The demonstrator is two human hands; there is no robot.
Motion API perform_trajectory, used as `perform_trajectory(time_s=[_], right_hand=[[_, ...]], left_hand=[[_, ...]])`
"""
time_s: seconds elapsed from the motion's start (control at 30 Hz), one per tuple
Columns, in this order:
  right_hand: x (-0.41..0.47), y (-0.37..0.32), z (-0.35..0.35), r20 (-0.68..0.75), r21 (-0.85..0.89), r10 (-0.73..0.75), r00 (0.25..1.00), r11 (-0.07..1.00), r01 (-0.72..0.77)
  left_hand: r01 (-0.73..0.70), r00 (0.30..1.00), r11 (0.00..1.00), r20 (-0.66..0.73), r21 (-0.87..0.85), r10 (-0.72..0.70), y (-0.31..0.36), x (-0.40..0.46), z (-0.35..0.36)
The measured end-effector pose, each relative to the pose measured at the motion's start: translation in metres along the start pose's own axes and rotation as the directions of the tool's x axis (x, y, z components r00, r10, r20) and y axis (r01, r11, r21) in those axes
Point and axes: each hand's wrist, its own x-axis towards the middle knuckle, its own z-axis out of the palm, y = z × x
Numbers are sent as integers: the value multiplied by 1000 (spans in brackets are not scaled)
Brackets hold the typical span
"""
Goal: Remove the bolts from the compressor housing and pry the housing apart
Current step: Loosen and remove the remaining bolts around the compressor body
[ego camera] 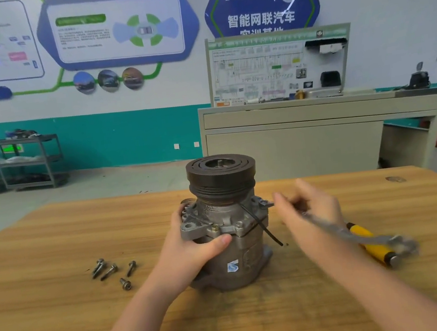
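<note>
The light wooden tabletop runs wide to both sides, its far edge just behind the grey cast-metal compressor, which stands upright near the middle with bare wood in front, left and far right of it. Left of the compressor, well apart from it, five loose dark steel bolts lie scattered on the wood. To the right, a yellow-handled tool lies on the table close to the near-right side of the compressor. The compressor carries a black grooved pulley on top; below it the housing shows bolt ears around a flange, a seam across the body, a thin black wire hanging down its front and a small blue-and-white sticker low on the side. The left hand wraps the housing's left side, thumb pressed across the front. The right hand, blurred, holds a long silvery wrench whose far end meets a bolt ear on the right; the fingers' exact grip I cannot tell.
</note>
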Motion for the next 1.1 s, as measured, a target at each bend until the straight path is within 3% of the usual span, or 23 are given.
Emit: perform_trajectory(time_s=[0.03, 0.1, 0.17, 0.23, 0.33, 0.4, 0.47, 0.57, 0.77, 1.0, 1.1], right_hand=[[8, 7, -5, 54, 205, 169, 984, 963, -176], [30, 23, -18, 326, 549, 377, 867, 671, -499], [49, 36, -23, 589, 579, 410, 697, 388, -717], [59, 45, -15, 703, 574, 365, 611, 217, -790], [66, 50, -1, 630, 696, 404, 663, 84, -713], [66, 51, 0, 457, 792, 494, 740, 153, -591], [61, 51, -5, 317, 801, 520, 793, 301, -518], [44, 41, -8, 184, 727, 473, 862, 525, -443], [22, 17, -4, -63, 464, 346, 936, 840, -280], [12, -7, 10, -163, 144, 150, 975, 981, -127], [4, -20, 18, -96, -166, -148, 984, 977, 131]], left_hand=[[3, 1000, 1000, 1, 0, -3, 0, 1, 0], [10, 1000, 1000, 8, -7, -10, -2, 1, 0], [13, 1000, 1000, 15, -10, -13, -3, 1, 0], [10, 1000, 1000, 15, -8, -10, -4, 2, -1], [4, 1000, 1000, 6, 3, -4, -6, 3, -2], [-6, 1000, 1000, 0, 20, 6, -5, 4, -3], [-7, 1000, 999, 0, 32, 7, -5, 5, -2], [-21, 1000, 999, -10, 36, 21, -4, 5, -1], [-15, 1000, 1000, 6, 19, 15, -5, 2, -2], [-10, 1000, 999, 21, 35, 9, -1, 2, -2], [-5, 1000, 999, 25, 35, 5, -2, 3, -2]])
